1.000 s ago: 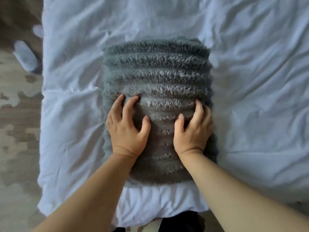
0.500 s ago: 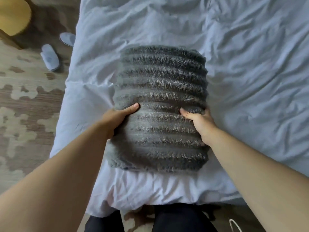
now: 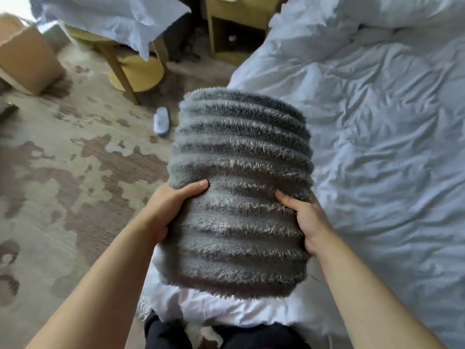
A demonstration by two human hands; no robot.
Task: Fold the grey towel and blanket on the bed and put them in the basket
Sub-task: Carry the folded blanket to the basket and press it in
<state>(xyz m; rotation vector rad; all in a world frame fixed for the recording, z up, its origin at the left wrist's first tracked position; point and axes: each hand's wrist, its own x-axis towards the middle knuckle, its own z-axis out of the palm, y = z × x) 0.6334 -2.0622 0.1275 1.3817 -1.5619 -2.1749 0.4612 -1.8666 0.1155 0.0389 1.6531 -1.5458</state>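
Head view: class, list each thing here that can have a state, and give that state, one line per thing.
grey blanket: folded into a thick bundle, held between both hands.
left hand: grips the blanket's left side, thumb on top.
right hand: grips the blanket's right side, thumb on top.
bed sheet: white, crumpled.
slipper: lying on the carpet, unworn.

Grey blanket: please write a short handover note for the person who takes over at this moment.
Left hand grips the left side of the folded grey blanket; right hand grips its right side. It is held up over the edge of the bed.
Done: blanket folded.
Left: carry it to the basket, then fold and stow the towel. I cannot pick out basket or towel in view.
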